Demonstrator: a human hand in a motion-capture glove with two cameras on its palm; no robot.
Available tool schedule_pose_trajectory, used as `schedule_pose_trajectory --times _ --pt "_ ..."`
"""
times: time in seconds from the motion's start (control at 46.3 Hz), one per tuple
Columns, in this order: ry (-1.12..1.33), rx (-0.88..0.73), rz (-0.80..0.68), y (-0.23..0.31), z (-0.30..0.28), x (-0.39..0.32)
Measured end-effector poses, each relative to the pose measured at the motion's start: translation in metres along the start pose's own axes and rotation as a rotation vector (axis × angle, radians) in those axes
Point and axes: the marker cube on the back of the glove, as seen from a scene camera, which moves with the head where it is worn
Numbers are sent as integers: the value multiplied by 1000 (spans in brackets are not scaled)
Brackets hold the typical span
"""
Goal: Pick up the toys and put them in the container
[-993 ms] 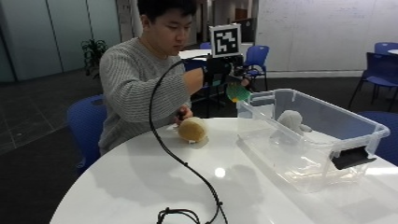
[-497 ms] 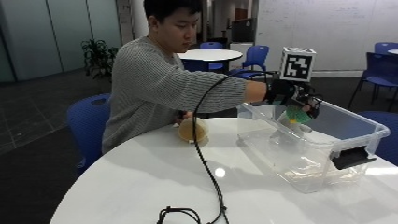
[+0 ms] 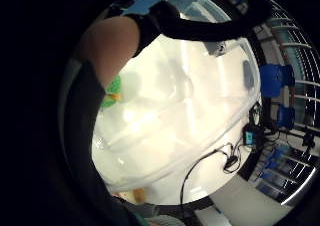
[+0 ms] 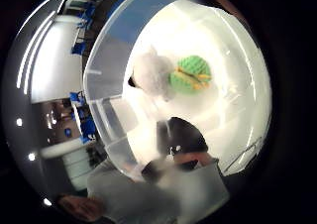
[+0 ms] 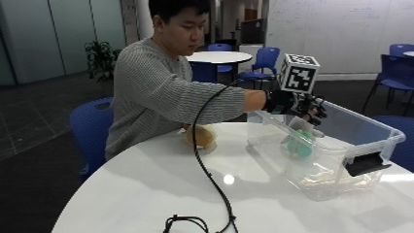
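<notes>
In the outside view my gloved right hand hovers over the clear plastic container, fingers spread and holding nothing. A green knitted toy lies inside the container, below the hand and next to a pale grey plush toy. The thumb side palm view shows the green toy beside the grey plush on the container floor. In the little finger side view a finger hides most of the green toy. A tan round toy stays on the table by the person's body.
The container sits at the right of the round white table, with a black latch on its near end. A black cable runs from the hand across the table. Blue chairs stand around.
The gloved hand carried the green toy to the right, from beside the container's near end to over it, then let go. The toy now lies in the container.
</notes>
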Motion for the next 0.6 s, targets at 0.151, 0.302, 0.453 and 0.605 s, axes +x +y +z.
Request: schedule_pose_trajectory --times 0.151,0.302,0.453,0.605 --pt "-48 36 -120 50 -7 -13" --pt "-117 92 -280 162 8 -25" --pt "-113 91 -332 274 53 -39" --pt "-141 82 -326 311 73 -43"
